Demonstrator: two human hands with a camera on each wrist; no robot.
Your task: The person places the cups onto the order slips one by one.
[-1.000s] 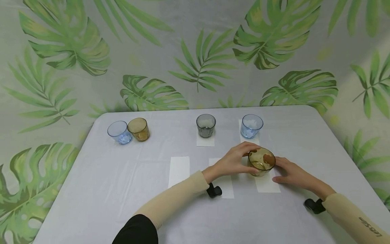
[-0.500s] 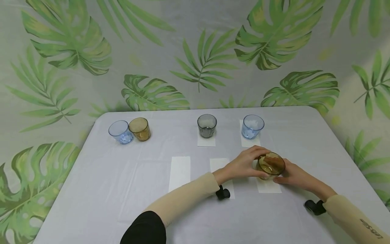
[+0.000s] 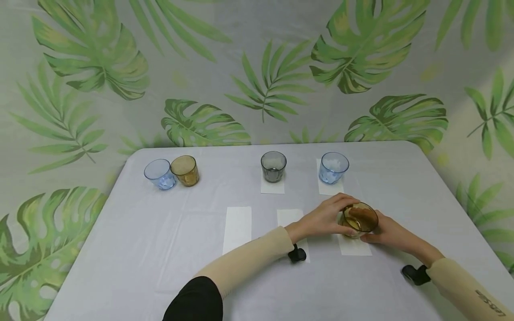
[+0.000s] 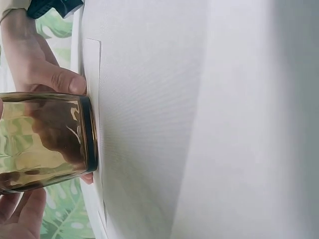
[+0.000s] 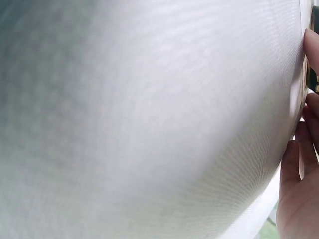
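Note:
An amber glass point(image 3: 360, 221) stands upright over a white paper strip point(image 3: 355, 246) at the table's right. My left hand point(image 3: 327, 216) grips it from the left, thumb at the front and fingers behind. On the opposite side my right hand point(image 3: 390, 231) holds the glass, its thumb low near the base. In the left wrist view, the right hand's fingers show through the amber wall point(image 4: 55, 134), and the glass's base is right at the paper. The right wrist view catches only fingers point(image 5: 311, 47) and a sliver of glass at its right edge.
Behind the hands, a blue glass point(image 3: 333, 168) and a grey glass point(image 3: 273, 167) stand on paper strips. Another blue glass point(image 3: 159, 174) stands beside another amber glass point(image 3: 185, 170) at the back left. Further paper strips point(image 3: 238, 228) lie in the front row.
The left hand has carried the amber glass rightward and slightly nearer. The right hand's fingers have closed in around its right side. The other glasses have stayed put.

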